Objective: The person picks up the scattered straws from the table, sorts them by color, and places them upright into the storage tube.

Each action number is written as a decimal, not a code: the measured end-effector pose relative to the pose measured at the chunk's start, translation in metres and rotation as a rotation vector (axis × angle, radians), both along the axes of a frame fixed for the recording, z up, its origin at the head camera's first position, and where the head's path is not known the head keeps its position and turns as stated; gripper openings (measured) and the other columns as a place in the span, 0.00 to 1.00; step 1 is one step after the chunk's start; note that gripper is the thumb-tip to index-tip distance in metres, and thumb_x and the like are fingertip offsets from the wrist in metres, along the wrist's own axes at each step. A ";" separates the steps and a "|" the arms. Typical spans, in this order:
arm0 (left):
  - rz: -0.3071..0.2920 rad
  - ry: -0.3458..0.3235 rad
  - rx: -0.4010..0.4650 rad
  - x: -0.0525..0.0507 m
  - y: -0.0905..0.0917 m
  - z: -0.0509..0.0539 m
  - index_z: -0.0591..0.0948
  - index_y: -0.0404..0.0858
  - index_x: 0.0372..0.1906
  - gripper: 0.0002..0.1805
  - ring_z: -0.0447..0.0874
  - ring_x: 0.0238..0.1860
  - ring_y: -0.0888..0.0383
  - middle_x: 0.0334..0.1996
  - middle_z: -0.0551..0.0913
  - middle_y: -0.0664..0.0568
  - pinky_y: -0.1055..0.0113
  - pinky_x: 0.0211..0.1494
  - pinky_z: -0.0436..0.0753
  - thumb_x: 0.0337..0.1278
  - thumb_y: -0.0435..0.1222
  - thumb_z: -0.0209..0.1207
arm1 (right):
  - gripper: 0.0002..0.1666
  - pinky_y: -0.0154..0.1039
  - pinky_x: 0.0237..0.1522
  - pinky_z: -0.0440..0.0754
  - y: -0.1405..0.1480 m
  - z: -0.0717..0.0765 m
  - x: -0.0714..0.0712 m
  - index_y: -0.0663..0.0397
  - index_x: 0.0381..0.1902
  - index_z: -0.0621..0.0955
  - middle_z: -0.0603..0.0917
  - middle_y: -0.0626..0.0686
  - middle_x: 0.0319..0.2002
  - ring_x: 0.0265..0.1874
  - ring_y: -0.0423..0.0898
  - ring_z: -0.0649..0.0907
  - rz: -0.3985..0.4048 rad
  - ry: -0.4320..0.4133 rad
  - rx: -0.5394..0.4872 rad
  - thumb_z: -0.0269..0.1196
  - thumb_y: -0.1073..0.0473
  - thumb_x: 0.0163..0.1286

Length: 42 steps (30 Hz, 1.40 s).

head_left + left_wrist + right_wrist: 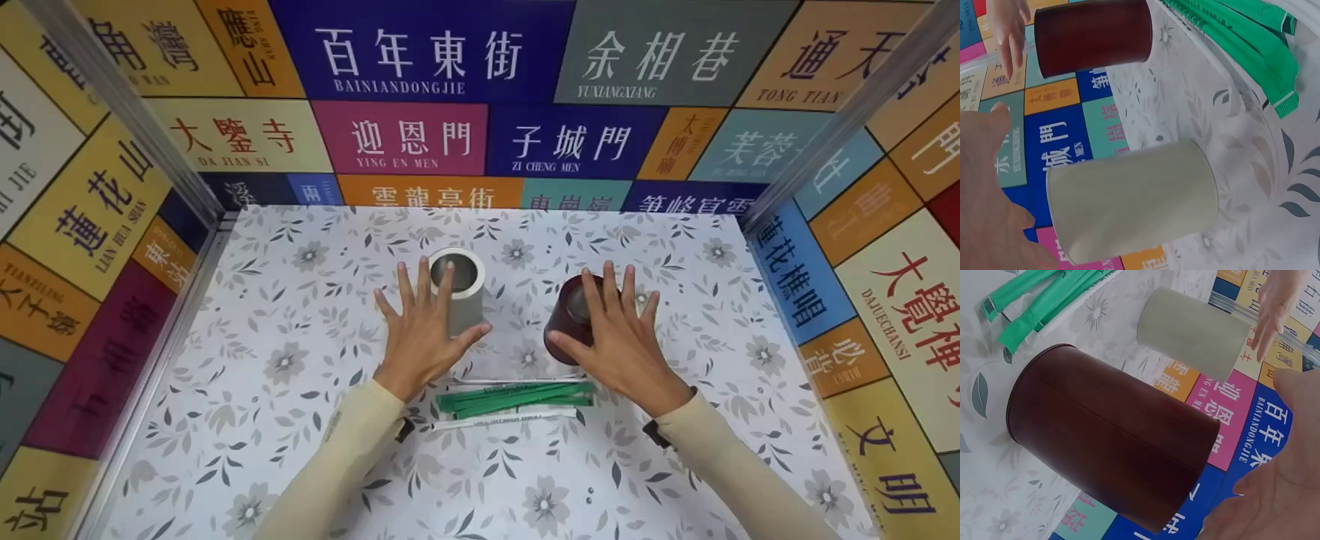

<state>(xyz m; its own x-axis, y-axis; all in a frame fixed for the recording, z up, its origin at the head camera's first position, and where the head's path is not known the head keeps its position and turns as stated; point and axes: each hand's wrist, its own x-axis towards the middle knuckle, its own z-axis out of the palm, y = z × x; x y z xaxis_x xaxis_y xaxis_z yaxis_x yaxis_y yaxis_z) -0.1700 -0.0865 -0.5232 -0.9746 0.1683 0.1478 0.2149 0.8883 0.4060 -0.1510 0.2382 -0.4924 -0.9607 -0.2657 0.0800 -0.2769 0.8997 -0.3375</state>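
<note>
Two round holders stand upright on the patterned table: a pale grey-green one [466, 309] and a dark red-brown one [568, 341]. My left hand [424, 334] is spread, fingers straight, beside and partly over the pale holder [1134, 199]. My right hand [622, 341] is spread the same way by the dark holder [1112, 433]. In the wrist views neither hand grips a holder. Several slim green packets [517, 399] lie in a small pile between the wrists, with white ones [525, 415] among them. The pale holder's dark interior shows no contents.
Panels with coloured Chinese signs [420, 52] enclose the back and both sides, with metal edge strips [150, 127] at the corners. The floral table surface [540, 465] extends around the holders and packets.
</note>
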 end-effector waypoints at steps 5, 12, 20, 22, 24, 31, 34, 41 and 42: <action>0.015 0.033 0.067 -0.003 -0.010 -0.006 0.48 0.43 0.92 0.66 0.30 0.88 0.30 0.90 0.42 0.35 0.14 0.77 0.31 0.64 0.78 0.57 | 0.67 0.80 0.79 0.26 -0.002 0.001 0.002 0.45 0.93 0.44 0.35 0.62 0.90 0.87 0.67 0.33 0.012 -0.006 -0.022 0.57 0.18 0.76; 0.039 0.091 0.301 -0.009 -0.023 -0.025 0.51 0.34 0.90 0.70 0.50 0.88 0.35 0.88 0.54 0.35 0.26 0.86 0.45 0.58 0.62 0.78 | 0.53 0.80 0.82 0.41 -0.004 -0.003 0.010 0.58 0.88 0.62 0.57 0.67 0.87 0.87 0.69 0.51 0.076 0.135 -0.150 0.68 0.37 0.79; 0.061 0.049 0.563 -0.019 -0.035 -0.047 0.60 0.32 0.87 0.62 0.58 0.85 0.36 0.84 0.62 0.33 0.39 0.88 0.57 0.55 0.44 0.84 | 0.30 0.68 0.75 0.74 -0.017 -0.017 0.019 0.65 0.68 0.84 0.81 0.64 0.71 0.75 0.67 0.74 0.319 0.468 -0.291 0.77 0.64 0.70; 0.045 0.055 0.593 -0.021 -0.039 -0.052 0.62 0.31 0.86 0.60 0.58 0.85 0.35 0.84 0.63 0.32 0.40 0.89 0.53 0.55 0.42 0.84 | 0.27 0.63 0.74 0.76 -0.022 -0.022 0.022 0.63 0.66 0.85 0.83 0.62 0.69 0.73 0.66 0.77 0.363 0.478 -0.310 0.76 0.65 0.70; 0.024 0.056 0.625 -0.024 -0.041 -0.058 0.63 0.30 0.85 0.58 0.59 0.85 0.35 0.83 0.64 0.32 0.41 0.90 0.50 0.55 0.40 0.84 | 0.25 0.60 0.73 0.77 -0.025 -0.027 0.025 0.61 0.65 0.85 0.84 0.60 0.68 0.72 0.64 0.78 0.392 0.471 -0.319 0.75 0.64 0.72; -0.008 0.004 0.745 -0.029 -0.044 -0.074 0.64 0.35 0.86 0.56 0.60 0.85 0.41 0.83 0.66 0.38 0.45 0.87 0.62 0.55 0.36 0.83 | 0.24 0.55 0.66 0.82 -0.029 -0.054 0.034 0.59 0.63 0.86 0.85 0.58 0.65 0.66 0.59 0.82 0.473 0.469 -0.282 0.77 0.66 0.69; -0.050 -0.020 0.800 -0.033 -0.043 -0.080 0.63 0.36 0.87 0.56 0.59 0.86 0.42 0.84 0.64 0.39 0.44 0.86 0.65 0.58 0.34 0.82 | 0.27 0.54 0.64 0.83 -0.031 -0.069 0.038 0.59 0.61 0.87 0.86 0.57 0.63 0.63 0.57 0.83 0.487 0.455 -0.281 0.79 0.67 0.65; -0.091 -0.037 0.885 -0.041 -0.043 -0.090 0.62 0.34 0.87 0.55 0.62 0.84 0.41 0.83 0.66 0.39 0.44 0.85 0.68 0.59 0.30 0.80 | 0.23 0.50 0.61 0.84 -0.037 -0.101 0.045 0.59 0.56 0.89 0.87 0.55 0.55 0.58 0.53 0.83 0.529 0.382 -0.268 0.80 0.68 0.63; -0.088 -0.038 0.887 -0.041 -0.043 -0.091 0.62 0.35 0.87 0.55 0.63 0.84 0.41 0.82 0.67 0.39 0.44 0.84 0.69 0.58 0.29 0.80 | 0.22 0.50 0.61 0.83 -0.037 -0.105 0.046 0.59 0.56 0.89 0.88 0.54 0.55 0.58 0.52 0.83 0.533 0.369 -0.260 0.80 0.67 0.64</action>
<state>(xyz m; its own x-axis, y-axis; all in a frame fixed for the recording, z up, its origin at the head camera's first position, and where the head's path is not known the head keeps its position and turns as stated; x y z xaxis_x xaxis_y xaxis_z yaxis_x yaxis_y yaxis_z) -0.2113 -0.1297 -0.6143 -0.9704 0.0816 0.2272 0.2400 0.2247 0.9444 -0.1048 0.2007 -0.5970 -0.6021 -0.6215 0.5013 -0.7965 0.5117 -0.3221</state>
